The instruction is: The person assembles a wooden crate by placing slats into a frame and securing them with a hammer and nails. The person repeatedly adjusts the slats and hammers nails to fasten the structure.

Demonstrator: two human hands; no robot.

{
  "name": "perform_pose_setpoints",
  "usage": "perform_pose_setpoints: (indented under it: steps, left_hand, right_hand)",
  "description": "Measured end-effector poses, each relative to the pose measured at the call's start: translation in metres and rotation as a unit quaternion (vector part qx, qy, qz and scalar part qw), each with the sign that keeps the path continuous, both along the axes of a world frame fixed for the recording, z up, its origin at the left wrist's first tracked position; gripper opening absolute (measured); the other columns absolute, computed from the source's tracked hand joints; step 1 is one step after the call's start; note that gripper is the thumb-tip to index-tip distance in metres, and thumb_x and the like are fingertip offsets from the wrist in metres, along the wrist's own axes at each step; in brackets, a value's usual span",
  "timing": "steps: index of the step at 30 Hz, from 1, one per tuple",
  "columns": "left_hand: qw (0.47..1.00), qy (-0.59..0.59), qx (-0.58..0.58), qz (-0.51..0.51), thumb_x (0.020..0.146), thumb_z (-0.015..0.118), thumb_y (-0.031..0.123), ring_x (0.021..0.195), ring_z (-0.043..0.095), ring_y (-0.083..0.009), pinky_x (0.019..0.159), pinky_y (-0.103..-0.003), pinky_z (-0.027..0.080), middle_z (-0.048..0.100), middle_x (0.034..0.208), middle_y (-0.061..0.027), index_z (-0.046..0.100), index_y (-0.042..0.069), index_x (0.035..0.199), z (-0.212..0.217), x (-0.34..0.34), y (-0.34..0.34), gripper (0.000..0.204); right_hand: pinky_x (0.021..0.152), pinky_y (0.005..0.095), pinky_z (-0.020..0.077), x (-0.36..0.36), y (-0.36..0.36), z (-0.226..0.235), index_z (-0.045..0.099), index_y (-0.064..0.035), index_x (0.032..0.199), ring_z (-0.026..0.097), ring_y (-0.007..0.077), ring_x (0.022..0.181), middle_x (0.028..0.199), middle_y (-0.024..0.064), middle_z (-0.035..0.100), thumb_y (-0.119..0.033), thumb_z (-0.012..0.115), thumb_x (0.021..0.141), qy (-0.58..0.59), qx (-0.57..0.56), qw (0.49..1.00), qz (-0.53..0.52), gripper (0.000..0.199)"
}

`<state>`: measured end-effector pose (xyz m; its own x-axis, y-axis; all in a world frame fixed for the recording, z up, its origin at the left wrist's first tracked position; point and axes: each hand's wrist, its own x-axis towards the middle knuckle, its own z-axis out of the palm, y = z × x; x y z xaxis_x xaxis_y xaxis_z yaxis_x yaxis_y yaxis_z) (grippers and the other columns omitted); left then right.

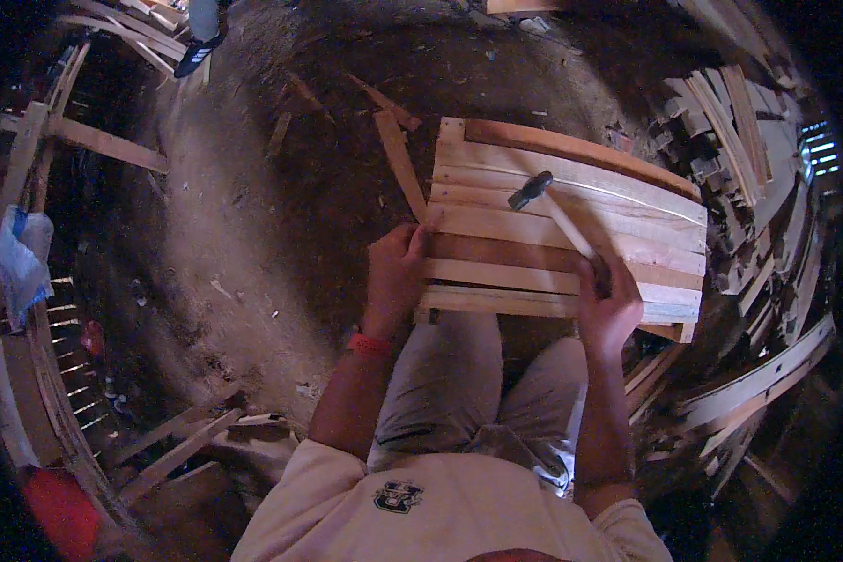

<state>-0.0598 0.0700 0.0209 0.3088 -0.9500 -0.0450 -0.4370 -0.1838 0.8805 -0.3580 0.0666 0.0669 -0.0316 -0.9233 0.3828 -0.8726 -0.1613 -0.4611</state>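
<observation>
Across my knees lies a slatted wooden crate (506, 221), its pale and brown boards running side to side. At its left edge my left hand (393, 267) is closed, thumb and forefinger against the board ends; I cannot tell whether a nail is pinched there. My right hand (611, 304) is wrapped around the light wooden handle of a hammer (564, 223) near the crate's front right. The hammer's dark metal head is over the middle boards, tilted toward the upper left. Narrow dark gaps show between some slats.
Loose wood strips (398, 155) lie on the dirt floor (244, 215) beyond the crate. Stacked offcuts (735, 140) crowd the right side. A wooden frame (112, 145) with a blue-white plastic sheet (25, 258) stands left. Another person's shoe (195, 56) shows at the top left.
</observation>
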Motion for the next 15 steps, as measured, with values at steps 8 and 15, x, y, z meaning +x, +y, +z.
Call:
perform_pose_setpoints:
  steps: [8,15]
  left_hand:
    - [0.999,0.022,0.025,0.026,0.103,0.063,0.034,0.07,0.069,-0.0249,0.063,-0.041,0.05,0.07,0.079,-0.0222,0.069,-0.006,0.092,0.008,-0.004,-0.001,0.042]
    - [0.996,0.073,0.037,0.03,0.103,0.062,0.034,0.07,0.07,-0.0294,0.064,-0.042,0.051,0.071,0.078,-0.0219,0.07,-0.006,0.094,0.012,-0.006,0.002,0.041]
  right_hand:
    - [0.085,0.0475,0.0543,0.037,0.048,0.031,0.063,-0.0013,0.121,0.07,0.0415,0.094,0.103,0.0217,0.071,-0.007,0.059,0.1,-0.009,0.124,0.99,0.068,0.022]
    - [0.082,0.0504,0.0554,0.062,0.05,0.056,0.056,-0.0036,0.137,0.068,0.0417,0.101,0.111,0.0221,0.066,-0.007,0.057,0.099,0.05,0.172,0.98,0.087,0.038]
